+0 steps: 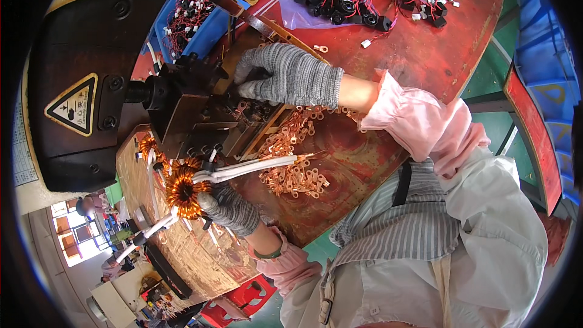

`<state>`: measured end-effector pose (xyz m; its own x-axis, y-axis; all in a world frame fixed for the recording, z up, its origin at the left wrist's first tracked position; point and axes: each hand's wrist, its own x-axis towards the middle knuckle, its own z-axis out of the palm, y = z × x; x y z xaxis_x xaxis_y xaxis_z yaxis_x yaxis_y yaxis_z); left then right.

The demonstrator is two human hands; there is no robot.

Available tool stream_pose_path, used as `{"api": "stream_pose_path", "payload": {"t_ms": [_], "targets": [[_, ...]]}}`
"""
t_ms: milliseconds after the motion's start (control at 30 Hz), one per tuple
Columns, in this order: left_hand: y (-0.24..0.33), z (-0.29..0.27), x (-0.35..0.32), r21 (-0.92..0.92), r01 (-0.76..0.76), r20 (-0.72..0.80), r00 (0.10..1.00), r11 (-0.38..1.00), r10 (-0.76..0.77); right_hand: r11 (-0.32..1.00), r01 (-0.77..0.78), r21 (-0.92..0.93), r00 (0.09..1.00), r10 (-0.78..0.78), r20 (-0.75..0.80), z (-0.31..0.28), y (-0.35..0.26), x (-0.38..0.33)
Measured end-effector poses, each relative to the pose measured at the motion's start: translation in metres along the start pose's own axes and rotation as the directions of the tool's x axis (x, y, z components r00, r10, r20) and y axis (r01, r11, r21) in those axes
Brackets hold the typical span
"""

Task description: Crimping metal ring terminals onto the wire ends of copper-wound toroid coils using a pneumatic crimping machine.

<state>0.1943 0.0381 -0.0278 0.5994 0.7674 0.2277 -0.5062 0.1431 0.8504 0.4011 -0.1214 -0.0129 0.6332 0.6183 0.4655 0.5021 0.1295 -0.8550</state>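
My left hand (234,209), in a grey knitted glove, is closed on a ring-shaped copper coil (185,189) below the press. Thick white-sleeved leads (255,167) run from the coil across the bench, their bare copper ends over a pile of copper ring terminals (297,173). My right hand (285,76), gloved alike, reaches to the dark tooling (194,109) of the press. Its fingers are curled together at the tooling, and what they hold there is hidden. Several loose terminals lie in the wooden-edged tray beneath this hand.
The dark press head (79,97) bears a yellow warning triangle. A blue bin (200,30) of wired parts stands behind the tooling. Black parts with red wires (346,0) lie on a plastic bag on the red bench (461,24). A red stool (243,304) is below.
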Motion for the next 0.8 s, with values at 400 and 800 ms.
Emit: {"api": "stream_pose_path", "payload": {"t_ms": [400,800], "targets": [[0.001,0.002,-0.005,-0.055,-0.008,-0.029,1.0,0.998,0.006,0.93,-0.266,0.254,0.964,0.249,0.096,-0.013,-0.012,-0.007],[0.007,-0.017,-0.011,-0.377,0.087,0.328,0.944,0.922,0.045,0.982,0.184,-0.05,0.904,-0.149,0.402,0.031,-0.033,-0.078]]}}
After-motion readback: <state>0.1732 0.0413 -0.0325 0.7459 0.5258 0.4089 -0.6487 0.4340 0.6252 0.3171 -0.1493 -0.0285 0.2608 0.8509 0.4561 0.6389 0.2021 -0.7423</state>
